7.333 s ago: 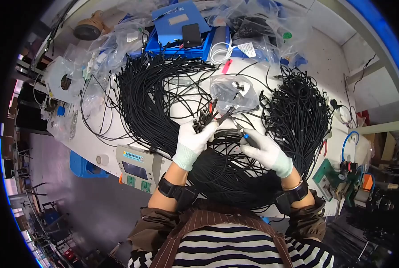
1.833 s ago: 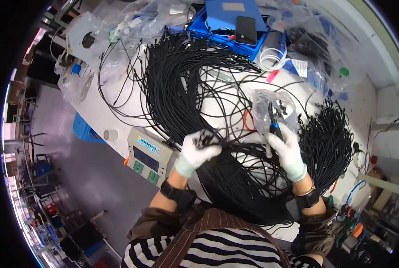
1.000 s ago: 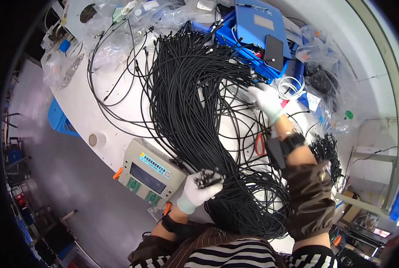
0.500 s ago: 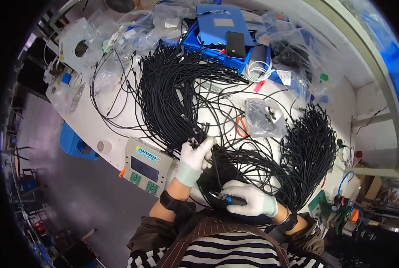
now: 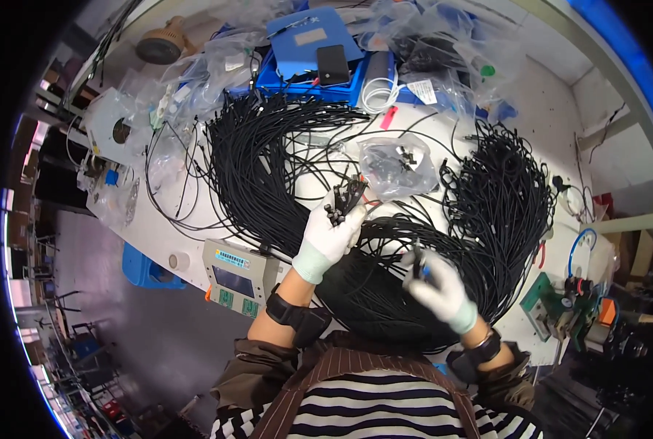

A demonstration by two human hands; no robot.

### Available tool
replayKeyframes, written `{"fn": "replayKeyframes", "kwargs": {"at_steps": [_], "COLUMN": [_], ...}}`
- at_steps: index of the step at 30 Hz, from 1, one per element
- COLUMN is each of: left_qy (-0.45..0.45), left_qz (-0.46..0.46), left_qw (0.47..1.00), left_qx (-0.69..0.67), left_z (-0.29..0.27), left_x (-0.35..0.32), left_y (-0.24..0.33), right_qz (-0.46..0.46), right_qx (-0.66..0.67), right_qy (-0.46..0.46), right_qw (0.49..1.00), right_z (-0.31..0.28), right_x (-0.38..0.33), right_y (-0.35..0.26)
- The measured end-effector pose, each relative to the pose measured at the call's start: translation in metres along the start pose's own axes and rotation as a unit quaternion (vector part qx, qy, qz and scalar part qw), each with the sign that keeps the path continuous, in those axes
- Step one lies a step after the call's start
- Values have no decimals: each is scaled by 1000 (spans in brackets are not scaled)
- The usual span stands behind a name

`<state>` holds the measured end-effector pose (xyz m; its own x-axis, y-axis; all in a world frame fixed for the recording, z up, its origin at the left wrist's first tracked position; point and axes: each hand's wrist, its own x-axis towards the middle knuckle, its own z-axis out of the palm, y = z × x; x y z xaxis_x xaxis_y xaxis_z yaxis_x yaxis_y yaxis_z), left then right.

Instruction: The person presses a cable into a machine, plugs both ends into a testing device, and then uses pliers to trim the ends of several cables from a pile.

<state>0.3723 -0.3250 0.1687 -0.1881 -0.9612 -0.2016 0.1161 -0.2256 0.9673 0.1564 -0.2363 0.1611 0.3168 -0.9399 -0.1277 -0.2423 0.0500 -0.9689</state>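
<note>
My left hand (image 5: 331,235), in a white glove, is closed around a bunch of black cable ends (image 5: 347,197) with small connector tips, standing up out of the fist. To its right, my gloved right hand (image 5: 443,293) is closed on a pair of pliers (image 5: 419,265) with blue and black on the handles; motion blurs both, and the tip points away from me. A thick bundle of black cables (image 5: 257,175) sweeps from the far left down below both hands. On the right, a second heap of black cables (image 5: 498,205) lies on the table.
Beyond my left hand lies a clear bag (image 5: 396,167) with small dark parts. A grey box with a screen (image 5: 239,278) stands at the near left edge, by a white cup (image 5: 179,260). Far back are a blue folder (image 5: 312,40), a phone (image 5: 332,64) and plastic bags.
My left hand has lifted farther from my body with the cable ends. My right hand has swung right and away, turning the pliers from pointing left to pointing away. The whole view has shifted.
</note>
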Motion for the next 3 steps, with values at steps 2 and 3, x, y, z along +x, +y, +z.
{"fn": "replayKeyframes", "kwargs": {"at_steps": [2, 3], "left_qy": [-34, -67], "left_qz": [-6, -9], "left_qw": [998, 998], "left_qx": [43, 18], "left_z": [0, 2], "left_x": [4, 6], "left_y": [0, 1], "right_qz": [23, -33], "right_qx": [-44, -125], "right_qy": [21, 27], "right_qw": [999, 991], "right_z": [-16, -21], "right_x": [16, 25], "right_y": [-1, 0]}}
